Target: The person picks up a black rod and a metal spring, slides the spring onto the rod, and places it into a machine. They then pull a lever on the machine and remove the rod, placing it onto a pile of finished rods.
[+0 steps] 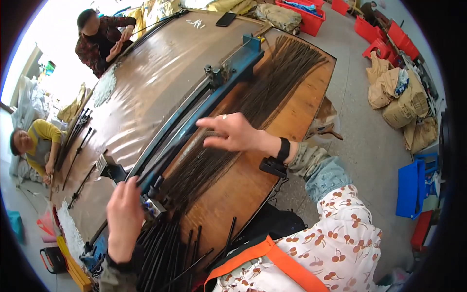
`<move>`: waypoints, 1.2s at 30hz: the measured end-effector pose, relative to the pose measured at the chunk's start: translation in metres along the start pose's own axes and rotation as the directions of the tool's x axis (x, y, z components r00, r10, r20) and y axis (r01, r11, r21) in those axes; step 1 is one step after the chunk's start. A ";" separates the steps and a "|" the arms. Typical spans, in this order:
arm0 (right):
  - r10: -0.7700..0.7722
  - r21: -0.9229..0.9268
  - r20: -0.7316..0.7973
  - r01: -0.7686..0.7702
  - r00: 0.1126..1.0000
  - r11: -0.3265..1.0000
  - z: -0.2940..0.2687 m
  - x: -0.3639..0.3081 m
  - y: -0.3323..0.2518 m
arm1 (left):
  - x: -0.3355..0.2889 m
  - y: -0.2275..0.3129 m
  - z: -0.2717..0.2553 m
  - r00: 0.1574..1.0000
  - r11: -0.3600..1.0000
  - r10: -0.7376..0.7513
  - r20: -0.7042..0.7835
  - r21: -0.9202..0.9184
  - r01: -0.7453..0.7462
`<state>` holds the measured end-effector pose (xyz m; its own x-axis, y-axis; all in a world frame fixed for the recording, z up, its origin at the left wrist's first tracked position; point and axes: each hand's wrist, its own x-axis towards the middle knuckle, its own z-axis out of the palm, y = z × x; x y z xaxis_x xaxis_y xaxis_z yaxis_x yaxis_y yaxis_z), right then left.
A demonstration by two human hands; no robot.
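Observation:
A long blue rail machine (245, 62) runs diagonally over the table. My right hand (231, 132) is over its near side, fingers stretched out and apart, with nothing plainly held. My left hand (125, 211) is by the rail's near end, blurred; its fingertips are close to a black knob (156, 183), and whether they grip anything is unclear. A dark, smeared rod-like shape lies along the rail between my hands. Under my right hand and beyond it lies a bundle of long, thin dark springs (204, 158). Several black tubes (163, 250) lie fanned out near my left wrist.
The wooden table (306, 100) has a plastic-covered far part (141, 97) with a phone (225, 19) and small white pieces (104, 86). Two people (97, 39) work along its far left side. Red crates (306, 17), brown sacks (404, 97) and a blue bin (410, 189) stand on the floor.

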<state>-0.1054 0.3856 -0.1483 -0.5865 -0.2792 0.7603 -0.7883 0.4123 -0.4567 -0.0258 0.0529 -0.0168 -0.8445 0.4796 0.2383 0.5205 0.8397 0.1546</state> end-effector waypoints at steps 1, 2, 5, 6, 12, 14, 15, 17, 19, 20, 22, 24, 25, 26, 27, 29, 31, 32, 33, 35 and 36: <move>-0.074 0.042 0.071 0.071 0.995 0.997 -0.001 0.010 0.006 | 0.012 -0.002 0.012 0.997 0.997 0.079 0.021 0.021 -0.079; -0.073 -0.044 0.065 0.076 0.995 0.996 -0.005 0.009 0.033 | 0.019 -0.002 0.017 0.995 0.995 0.096 0.040 0.029 -0.098; 0.195 -0.313 -0.052 -0.202 0.979 0.928 -0.027 -0.024 0.107 | 0.040 -0.009 0.020 0.989 0.985 0.142 0.032 0.092 -0.145; 0.095 -0.274 -0.042 -0.103 0.995 0.956 -0.021 -0.009 0.090 | 0.042 -0.014 0.026 0.990 0.981 0.136 0.045 0.136 -0.141; 0.042 -0.389 -0.078 -0.069 0.996 0.919 -0.014 0.001 0.079 | 0.051 -0.007 0.037 0.988 0.980 0.149 0.030 0.132 -0.152; 0.076 -0.396 -0.029 -0.082 0.997 0.915 0.010 -0.005 0.067 | 0.047 -0.015 0.038 0.995 0.981 0.097 0.018 0.166 -0.099; 0.117 -0.401 0.026 -0.097 0.993 0.911 0.027 -0.006 0.038 | 0.044 -0.010 0.042 0.991 0.984 0.126 0.050 0.121 -0.131; -0.009 -0.101 0.048 0.014 0.999 0.995 0.039 0.006 -0.013 | 0.039 0.002 0.035 0.989 0.987 0.135 0.054 0.079 -0.139; -0.049 0.092 -0.011 0.050 0.999 0.994 0.024 0.013 -0.002 | 0.023 -0.017 0.022 0.997 0.992 0.062 0.044 0.111 -0.066; -0.014 0.128 0.055 0.006 0.998 0.992 0.015 0.004 0.012 | 0.011 -0.029 0.013 0.999 0.989 0.043 0.013 0.143 -0.045; 0.171 0.130 0.217 -0.202 0.961 0.971 0.015 -0.005 0.005 | -0.005 -0.036 0.001 0.999 0.972 0.050 0.018 0.231 -0.053; 0.173 0.257 0.122 -0.199 0.977 0.946 0.031 -0.002 -0.016 | -0.014 -0.030 0.002 0.994 0.974 0.098 0.049 0.200 -0.105; 0.133 0.344 0.003 -0.126 0.991 0.930 0.040 0.007 -0.029 | -0.010 -0.021 0.007 0.989 0.974 0.132 0.072 0.175 -0.143; 0.087 0.352 -0.066 -0.059 0.994 0.934 0.046 0.014 -0.042 | -0.010 -0.015 0.010 0.992 0.979 0.109 0.059 0.169 -0.117; 0.062 0.349 -0.074 -0.033 0.995 0.937 0.056 0.018 -0.053 | -0.014 -0.018 0.008 0.993 0.980 0.101 0.065 0.165 -0.110; -0.091 0.077 -0.045 0.094 0.995 0.993 0.052 0.023 -0.051 | -0.023 -0.022 -0.004 0.999 0.988 0.038 -0.017 0.153 -0.035; -0.104 -0.031 -0.106 0.102 0.989 0.994 0.047 0.007 -0.005 | -0.041 -0.043 -0.022 0.995 0.970 -0.022 -0.093 0.239 0.044; -0.068 -0.037 -0.095 0.064 0.993 0.997 0.053 0.012 -0.009 | -0.047 -0.050 -0.024 0.996 0.969 -0.035 -0.086 0.241 0.054; -0.021 -0.047 -0.078 0.017 0.997 0.999 0.055 0.012 -0.020 | -0.052 -0.051 -0.022 0.996 0.970 -0.047 -0.071 0.235 0.063; -0.201 0.006 -0.083 0.202 0.976 0.979 0.086 0.023 -0.065 | -0.043 -0.032 -0.006 0.999 0.992 0.045 -0.006 0.117 -0.044; -0.198 0.011 -0.104 0.200 0.975 0.980 0.094 0.025 -0.066 | -0.040 -0.027 -0.005 0.999 0.993 0.051 -0.004 0.109 -0.050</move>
<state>-0.0859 0.2702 -0.1422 -0.3962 -0.2634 0.8796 -0.8918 0.3384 -0.3003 -0.0053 0.0092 -0.0255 -0.8165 0.5207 0.2494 0.5453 0.8374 0.0369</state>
